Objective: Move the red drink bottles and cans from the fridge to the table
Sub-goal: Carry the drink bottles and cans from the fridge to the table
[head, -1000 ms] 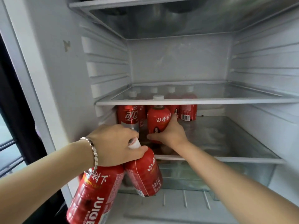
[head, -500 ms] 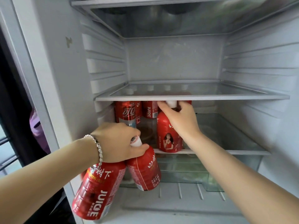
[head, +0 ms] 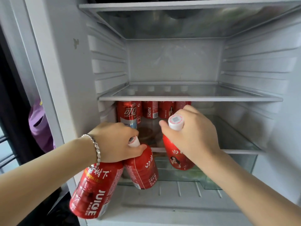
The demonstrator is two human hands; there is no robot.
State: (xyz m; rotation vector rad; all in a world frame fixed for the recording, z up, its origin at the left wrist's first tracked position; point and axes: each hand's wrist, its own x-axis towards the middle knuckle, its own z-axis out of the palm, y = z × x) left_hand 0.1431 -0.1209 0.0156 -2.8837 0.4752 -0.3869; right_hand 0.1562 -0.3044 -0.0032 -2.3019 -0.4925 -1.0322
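Now that the right hand (head: 193,136) has lifted its juice bottle (head: 176,154) off the shelf (head: 241,150), frame centre, it grips the neck; left hand (head: 117,142) clutches two bottles (head: 114,181), lower left; cans (head: 128,113) remain behind.

The glossy red plastic juice bottles (head: 96,191) wear smooth shrink labels and matt white plastic caps (head: 175,122). Behind them, under the clear glass shelf (head: 190,97) with its white plastic trim, a shiny red metal can (head: 128,114) gleams. Left of that shelf the smooth white plastic fridge wall (head: 107,66) is ribbed. A polished silvery metal link bracelet (head: 96,148) glints.
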